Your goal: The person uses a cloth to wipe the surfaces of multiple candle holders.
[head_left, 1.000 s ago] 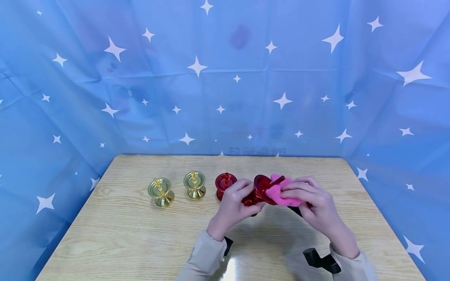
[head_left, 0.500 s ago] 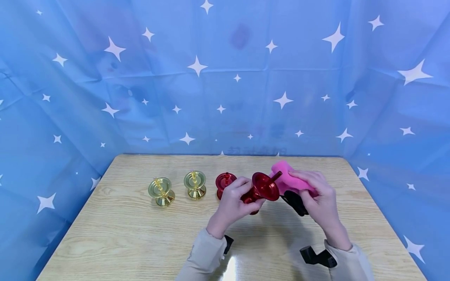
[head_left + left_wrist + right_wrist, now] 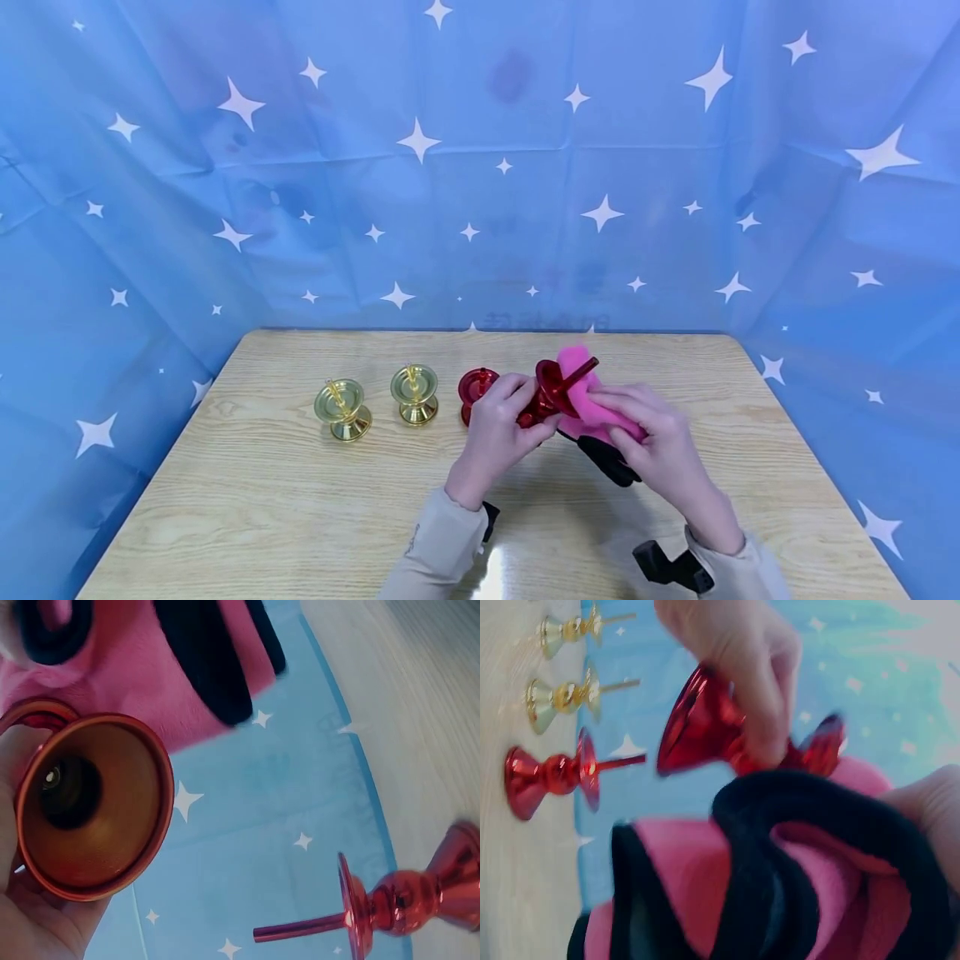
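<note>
A shiny red candle holder (image 3: 551, 387) with a flared base, a dish and a thin stem is tilted in my left hand (image 3: 495, 433), which grips it around its middle. The left wrist view looks into its hollow base (image 3: 112, 817). My right hand (image 3: 660, 442) pinches a pink cloth (image 3: 592, 408) with black edging, pressed against the dish beside the stem. Folds of the cloth (image 3: 682, 862) hang below the holder in the right wrist view. A second red candle holder (image 3: 474, 387) stands upright on the table, partly hidden behind my left hand.
Two gold candle holders, one at far left (image 3: 343, 408) and one nearer the middle (image 3: 415, 393), stand upright on the wooden table (image 3: 285, 500). A blue star-printed curtain (image 3: 480, 192) rises behind the table.
The right hand drew the cloth slightly off the dish, then brought it back left against it. The held candle holder has tilted a little; the left hand keeps its grip.
</note>
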### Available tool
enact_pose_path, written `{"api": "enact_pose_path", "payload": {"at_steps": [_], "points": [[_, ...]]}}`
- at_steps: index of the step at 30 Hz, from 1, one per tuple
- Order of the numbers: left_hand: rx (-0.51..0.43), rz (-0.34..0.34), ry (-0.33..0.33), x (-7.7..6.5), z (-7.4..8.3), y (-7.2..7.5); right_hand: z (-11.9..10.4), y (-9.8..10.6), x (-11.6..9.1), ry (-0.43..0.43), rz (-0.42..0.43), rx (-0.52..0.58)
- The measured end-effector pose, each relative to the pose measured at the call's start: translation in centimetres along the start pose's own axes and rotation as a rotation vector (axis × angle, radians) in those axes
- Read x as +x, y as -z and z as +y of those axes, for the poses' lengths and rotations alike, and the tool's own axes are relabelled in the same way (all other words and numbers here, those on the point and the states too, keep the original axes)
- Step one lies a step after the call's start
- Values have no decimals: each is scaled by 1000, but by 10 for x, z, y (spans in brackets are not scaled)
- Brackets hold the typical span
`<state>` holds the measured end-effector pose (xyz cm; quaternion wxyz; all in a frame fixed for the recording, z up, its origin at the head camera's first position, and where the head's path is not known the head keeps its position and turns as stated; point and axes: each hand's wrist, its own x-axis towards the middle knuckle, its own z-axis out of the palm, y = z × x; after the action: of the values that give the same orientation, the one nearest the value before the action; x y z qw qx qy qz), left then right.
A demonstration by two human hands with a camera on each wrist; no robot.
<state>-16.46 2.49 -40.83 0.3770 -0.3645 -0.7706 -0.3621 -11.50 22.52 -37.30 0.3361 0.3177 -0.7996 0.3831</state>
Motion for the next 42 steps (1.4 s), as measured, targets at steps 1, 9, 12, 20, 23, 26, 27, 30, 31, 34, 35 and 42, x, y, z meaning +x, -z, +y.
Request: {"api": "enact_pose_path", "payload": {"at_steps": [1, 9, 12, 20, 23, 26, 27, 30, 31, 34, 35, 42], "points": [[13, -5, 2, 0, 0, 0, -4, 1, 0, 9, -13, -14], [-33, 7, -15, -1, 1, 4, -20, 2, 2, -6, -44, -80], [-79, 8, -11, -1, 1, 3, -14, -3, 0, -72, 26, -67], [-213, 45, 69, -1, 5, -4, -1, -34, -12, -842, 373, 497], [-206, 70, 126, 0, 6, -5, -5, -43, -16, -972, 394, 633], [-211, 93, 197, 1, 8, -5, -11, -50, -20, -970, 357, 682], [-220, 97, 225, 1, 9, -5, -13, -52, -21, -957, 350, 686], [-263, 106, 299, 2, 12, -4, -19, -57, -23, -932, 363, 680], [-288, 104, 321, 2, 13, -4, -20, -58, -23, -930, 377, 676], [-366, 82, 372, 2, 15, -4, -22, -59, -22, -961, 427, 682], [-390, 70, 379, 1, 15, -4, -22, -58, -22, -977, 439, 693], [-621, -68, 302, -6, 6, -1, -20, -52, -19, -1017, 487, 861]]}}
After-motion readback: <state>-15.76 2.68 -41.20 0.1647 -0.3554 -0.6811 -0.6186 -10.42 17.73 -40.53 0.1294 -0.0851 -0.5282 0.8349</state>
